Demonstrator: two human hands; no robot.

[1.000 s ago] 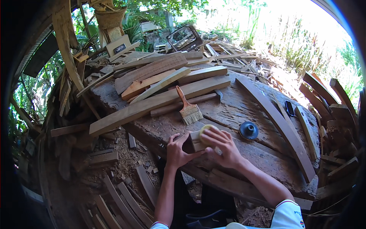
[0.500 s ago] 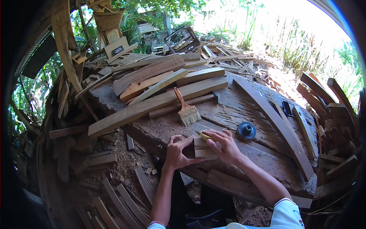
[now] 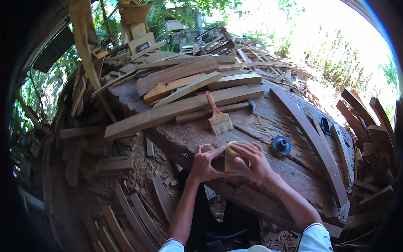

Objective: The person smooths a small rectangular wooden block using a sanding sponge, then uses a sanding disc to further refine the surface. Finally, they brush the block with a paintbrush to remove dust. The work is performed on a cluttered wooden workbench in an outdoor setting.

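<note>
My left hand [image 3: 205, 166] grips a small wooden block [image 3: 231, 165] from its left side, thumb and fingers spread around it at the near edge of the rough workbench [image 3: 268, 126]. My right hand [image 3: 253, 163] is closed over a pale yellow rounded piece [image 3: 230, 149], pressing it on top of the block. What this piece is I cannot make out; it may be a folded sheet, and the fingers partly cover it. Beyond my hands lies a wide paintbrush [image 3: 219, 119] with an orange-brown handle. A dark round disc with a raised hub [image 3: 281, 145] rests right of my right hand.
A long curved board [image 3: 310, 143] crosses the right of the bench, near a small black object [image 3: 325, 125]. Several planks [image 3: 184, 110] are stacked at the far left, beside a wood-handled tool [image 3: 212, 112] with a curved metal head. Curved offcuts [image 3: 126, 216] lie below left.
The view has shifted, so the bench appears further right and lower. My right hand has slid the yellow piece toward the block's left side, while my left hand keeps its grip.
</note>
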